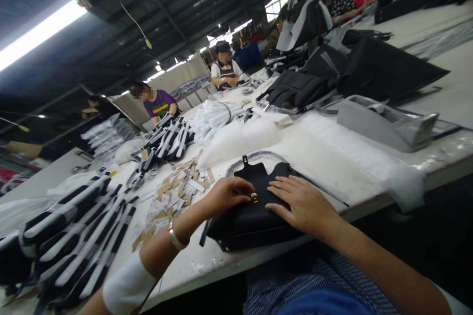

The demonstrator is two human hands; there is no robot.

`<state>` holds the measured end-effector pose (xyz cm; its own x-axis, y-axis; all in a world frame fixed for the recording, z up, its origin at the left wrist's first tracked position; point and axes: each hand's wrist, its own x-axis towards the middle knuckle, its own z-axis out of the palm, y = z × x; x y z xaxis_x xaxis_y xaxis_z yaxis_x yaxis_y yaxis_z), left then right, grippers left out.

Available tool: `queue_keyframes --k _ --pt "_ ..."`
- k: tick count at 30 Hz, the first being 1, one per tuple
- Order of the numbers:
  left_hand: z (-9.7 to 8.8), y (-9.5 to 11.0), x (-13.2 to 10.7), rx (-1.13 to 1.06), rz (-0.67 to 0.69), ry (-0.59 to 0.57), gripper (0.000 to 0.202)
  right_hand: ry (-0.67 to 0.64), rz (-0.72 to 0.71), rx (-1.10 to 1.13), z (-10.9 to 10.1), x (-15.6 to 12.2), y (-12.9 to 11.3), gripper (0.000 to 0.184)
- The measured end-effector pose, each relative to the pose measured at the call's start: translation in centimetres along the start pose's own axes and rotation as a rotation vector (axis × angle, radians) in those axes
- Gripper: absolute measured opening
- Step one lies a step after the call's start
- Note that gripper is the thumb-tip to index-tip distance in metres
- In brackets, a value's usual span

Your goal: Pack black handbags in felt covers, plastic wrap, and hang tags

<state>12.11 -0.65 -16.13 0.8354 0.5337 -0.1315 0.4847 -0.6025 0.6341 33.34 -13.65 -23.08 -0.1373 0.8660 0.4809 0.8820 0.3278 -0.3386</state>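
Note:
A black handbag (251, 219) lies on the white table in front of me. Its flap (252, 174) is turned back, showing a gold metal plate (245, 160) at its tip. My left hand (231, 194) has thumb and forefinger pinched at the gold clasp (254, 198) on the bag's front, where something small and whitish also shows. Spread flat on the bag's right part, my right hand (301, 202) holds it down with open fingers. A wrapped grey handle (258, 153) curves behind the bag.
Paper and card scraps (179, 189) are heaped left of the bag. Black straps with white wrapping (74, 226) lie farther left. A grey tape dispenser (386, 123) stands at right beside foam sheeting (354, 157). Black bag pieces (388, 71) and co-workers are beyond.

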Motion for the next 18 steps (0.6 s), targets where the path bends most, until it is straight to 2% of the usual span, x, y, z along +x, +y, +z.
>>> queue_keyframes --k 4,10,18 --pt "1.4 0.3 -1.2 0.223 0.125 0.122 0.016 0.004 0.013 0.019 0.2 -0.1 0.2 0.041" --pt "2.4 -0.3 -1.7 0.488 0.248 0.203 0.025 0.011 0.023 0.033 0.3 -0.2 0.3 0.039" --pt "2.4 -0.5 -2.3 0.674 0.4 0.167 0.026 0.021 0.021 0.045 0.2 -0.4 0.2 0.038"
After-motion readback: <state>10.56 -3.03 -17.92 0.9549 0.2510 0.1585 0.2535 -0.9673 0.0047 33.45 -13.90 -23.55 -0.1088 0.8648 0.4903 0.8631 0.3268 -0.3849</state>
